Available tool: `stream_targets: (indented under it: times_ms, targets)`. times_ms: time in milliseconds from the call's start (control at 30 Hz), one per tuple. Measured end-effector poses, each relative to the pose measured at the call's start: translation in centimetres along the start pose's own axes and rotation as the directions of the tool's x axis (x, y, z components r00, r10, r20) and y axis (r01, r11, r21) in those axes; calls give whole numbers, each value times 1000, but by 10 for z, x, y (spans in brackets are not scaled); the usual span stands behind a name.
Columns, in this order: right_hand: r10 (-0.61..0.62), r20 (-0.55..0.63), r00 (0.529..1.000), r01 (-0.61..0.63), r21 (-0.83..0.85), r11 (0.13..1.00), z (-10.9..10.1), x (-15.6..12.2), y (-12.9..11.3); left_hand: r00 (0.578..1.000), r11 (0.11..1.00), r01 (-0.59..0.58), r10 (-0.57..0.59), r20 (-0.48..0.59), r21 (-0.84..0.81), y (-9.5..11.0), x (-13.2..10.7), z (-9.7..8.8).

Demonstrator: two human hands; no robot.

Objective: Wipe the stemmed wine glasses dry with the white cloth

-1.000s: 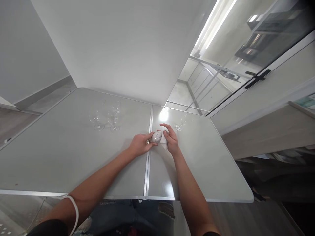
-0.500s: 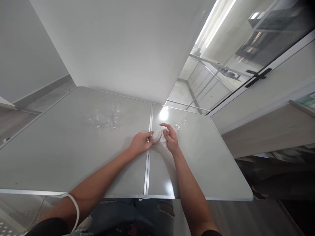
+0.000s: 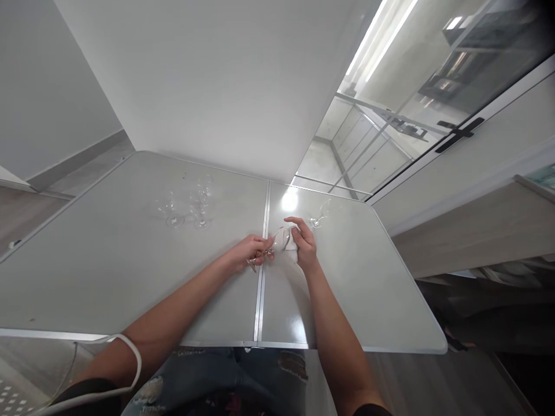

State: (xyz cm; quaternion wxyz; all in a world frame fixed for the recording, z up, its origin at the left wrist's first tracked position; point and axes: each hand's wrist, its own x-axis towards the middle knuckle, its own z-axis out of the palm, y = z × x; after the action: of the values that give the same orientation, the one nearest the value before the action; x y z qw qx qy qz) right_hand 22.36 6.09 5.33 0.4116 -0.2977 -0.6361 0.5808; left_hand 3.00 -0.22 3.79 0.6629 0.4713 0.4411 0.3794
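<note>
A clear stemmed glass (image 3: 278,240) lies tilted on its side in the air above the table's metal seam. My left hand (image 3: 255,249) is closed around its stem, with part of the foot showing below the fingers. My right hand (image 3: 305,241) pinches a white cloth or tissue (image 3: 292,255) at the glass's mouth; some white shows through the bowl. The index finger of that hand stretches out past the rim. Just beyond my right hand stands another clear stemmed glass (image 3: 317,222).
Several clear stemmed glasses (image 3: 202,222) stand close together on the left half of the pale table (image 3: 130,277). A white wall or panel (image 3: 217,86) rises behind the table's back edge. To the right is a glass door with a black handle (image 3: 459,134).
My left hand has shifted its grip from the lower bowl down to the stem, so the foot now shows. The glass has moved slightly right, and the right hand stays at its mouth.
</note>
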Motion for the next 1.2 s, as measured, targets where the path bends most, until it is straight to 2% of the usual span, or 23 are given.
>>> stream_targets:
  times_ms: [33,67,133,200,233,300,367,400,467,533,567,633,700,767,833,867,933,1000,1033,1100,1133,1167,1200]
  targets:
    - [-16,-9,1000,16,-55,998,-1,1,1,991,985,-67,85,-107,159,-1,-1,2]
    - [-31,-10,999,30,-99,995,-1,3,1,962,935,-107,183,-204,338,-3,-2,5]
    - [-52,-2,999,51,-135,990,-1,5,2,879,774,-79,351,-322,629,-6,-4,11]
    - [-54,-5,999,52,-123,991,-1,6,2,837,677,-17,412,-360,735,-8,-5,14]
    - [-46,-11,999,45,-111,993,0,6,2,841,688,-14,401,-364,726,-9,-5,16]
    - [-22,-24,999,20,-90,996,1,6,1,893,816,-58,300,-335,575,-8,-3,16]
    - [4,-30,1000,-5,-50,999,1,4,-1,969,968,-53,109,-221,245,-5,-1,15]
    - [13,-31,999,-13,-17,1000,2,3,-2,992,998,-4,11,-124,61,-3,-1,13]
    - [27,-17,999,-26,53,998,3,2,-2,992,972,119,-109,62,-203,0,1,10]
    - [36,-3,999,-36,88,996,4,1,-1,981,945,163,-124,150,-283,2,2,8]
    - [33,-8,999,-32,84,996,4,1,-1,984,955,138,-102,145,-261,1,2,8]
    - [2,-50,999,0,43,999,4,3,1,999,997,19,-16,45,-76,-2,1,10]
    - [-45,-99,994,43,-25,999,3,5,2,982,959,-77,120,-146,272,-6,0,15]
    - [-86,-120,989,74,-103,992,3,7,2,912,808,-40,270,-309,588,-9,-1,20]
    - [-109,-124,986,91,-146,985,3,7,1,846,697,36,360,-393,716,-10,-2,24]
    - [-112,-121,986,94,-146,985,3,7,0,835,693,39,373,-404,720,-10,-2,25]
    - [-98,-103,990,85,-123,989,2,6,-1,878,796,-36,314,-362,605,-9,-2,24]
    - [-69,-69,995,62,-91,994,1,3,-2,964,956,-84,149,-219,283,-7,-1,21]
    - [-55,-53,997,51,-78,996,0,2,-2,993,995,-51,59,-104,82,-6,-1,19]
    - [-44,-37,998,42,-57,997,-1,1,-2,992,970,85,-61,111,-228,-5,0,15]
    - [-46,-40,998,44,-52,998,-2,0,-1,980,942,141,-89,179,-304,-5,1,13]
    - [-50,-48,998,47,-52,998,-3,0,-1,974,929,163,-98,203,-332,-5,2,12]
    - [-55,-62,997,52,-56,997,-3,0,0,980,937,143,-89,176,-320,-5,2,11]
